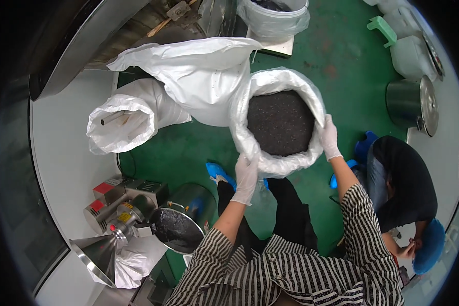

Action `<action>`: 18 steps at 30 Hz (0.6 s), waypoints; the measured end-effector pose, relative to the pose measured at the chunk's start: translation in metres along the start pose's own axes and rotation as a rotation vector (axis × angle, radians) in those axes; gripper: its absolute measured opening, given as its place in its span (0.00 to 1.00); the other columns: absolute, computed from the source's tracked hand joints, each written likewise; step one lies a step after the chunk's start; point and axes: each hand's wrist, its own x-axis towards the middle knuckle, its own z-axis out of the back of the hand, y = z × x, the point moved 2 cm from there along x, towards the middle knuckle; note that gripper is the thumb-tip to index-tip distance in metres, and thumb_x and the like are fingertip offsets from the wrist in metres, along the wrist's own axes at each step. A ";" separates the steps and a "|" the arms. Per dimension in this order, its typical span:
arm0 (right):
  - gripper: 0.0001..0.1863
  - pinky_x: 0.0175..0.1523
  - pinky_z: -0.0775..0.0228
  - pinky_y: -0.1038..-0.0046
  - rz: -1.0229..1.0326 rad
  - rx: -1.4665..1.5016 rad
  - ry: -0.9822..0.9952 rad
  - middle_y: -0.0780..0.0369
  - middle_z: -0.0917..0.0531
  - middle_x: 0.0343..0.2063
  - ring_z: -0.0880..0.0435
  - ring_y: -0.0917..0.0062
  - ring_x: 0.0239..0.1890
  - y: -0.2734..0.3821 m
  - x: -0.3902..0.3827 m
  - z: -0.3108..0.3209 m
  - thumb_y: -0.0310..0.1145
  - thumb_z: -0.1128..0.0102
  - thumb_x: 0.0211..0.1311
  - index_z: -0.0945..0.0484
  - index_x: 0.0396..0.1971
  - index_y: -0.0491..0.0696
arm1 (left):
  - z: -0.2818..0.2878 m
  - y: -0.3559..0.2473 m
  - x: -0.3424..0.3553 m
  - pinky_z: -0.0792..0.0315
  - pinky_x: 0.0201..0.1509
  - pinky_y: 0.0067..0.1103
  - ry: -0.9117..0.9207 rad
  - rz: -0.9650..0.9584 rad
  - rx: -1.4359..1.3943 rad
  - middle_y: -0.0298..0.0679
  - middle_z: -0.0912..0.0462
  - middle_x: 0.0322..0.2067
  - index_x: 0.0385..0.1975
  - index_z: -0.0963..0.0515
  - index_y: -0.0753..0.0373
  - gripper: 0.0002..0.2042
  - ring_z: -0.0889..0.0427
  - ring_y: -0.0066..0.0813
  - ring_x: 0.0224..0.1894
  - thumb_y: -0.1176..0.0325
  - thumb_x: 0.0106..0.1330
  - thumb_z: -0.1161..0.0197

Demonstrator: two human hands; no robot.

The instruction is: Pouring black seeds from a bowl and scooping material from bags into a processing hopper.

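A white sack [244,132] with a plastic lining stands before me, its rim rolled outward into a thick, crinkled collar. Dark, speckled granular material [280,122] fills its round opening. My left hand [246,176], in a thin white glove, has its fingers closed on the near-left part of the rim. Gloved the same way, my right hand [329,137] grips the right side, where a fold of the lining stands up at the fingers. Against the sack's far left leans a large white woven bag [204,76], touched by neither hand.
Left stands an open white sack [122,122] with a scoop-like handle inside. Below it are a machine with a metal funnel [99,257] and a steel pot [196,199] of dark residue. A crouching person [403,178] is at right, near a lidded steel pot [410,104].
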 end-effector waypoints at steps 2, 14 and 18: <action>0.20 0.38 0.34 0.62 0.018 -0.043 0.131 0.48 0.24 0.28 0.26 0.53 0.34 0.009 0.002 0.011 0.37 0.46 0.49 0.36 0.40 0.43 | 0.007 0.009 -0.003 0.35 0.40 0.17 -0.049 0.056 0.028 0.37 0.27 0.32 0.37 0.31 0.71 0.15 0.30 0.21 0.34 0.64 0.57 0.44; 0.26 0.45 0.38 0.77 -0.268 0.580 0.262 0.60 0.24 0.37 0.27 0.75 0.38 0.007 0.021 -0.025 0.41 0.42 0.48 0.31 0.45 0.39 | -0.033 0.049 0.010 0.39 0.50 0.22 -0.114 0.017 -0.246 0.45 0.31 0.44 0.49 0.39 0.73 0.21 0.32 0.31 0.47 0.71 0.56 0.48; 0.29 0.43 0.37 0.73 -0.364 0.611 0.221 0.58 0.25 0.37 0.27 0.75 0.37 0.017 -0.005 -0.014 0.42 0.40 0.45 0.31 0.43 0.36 | -0.015 0.046 0.000 0.34 0.41 0.20 -0.019 0.213 -0.421 0.40 0.27 0.34 0.43 0.33 0.71 0.17 0.28 0.26 0.37 0.70 0.54 0.47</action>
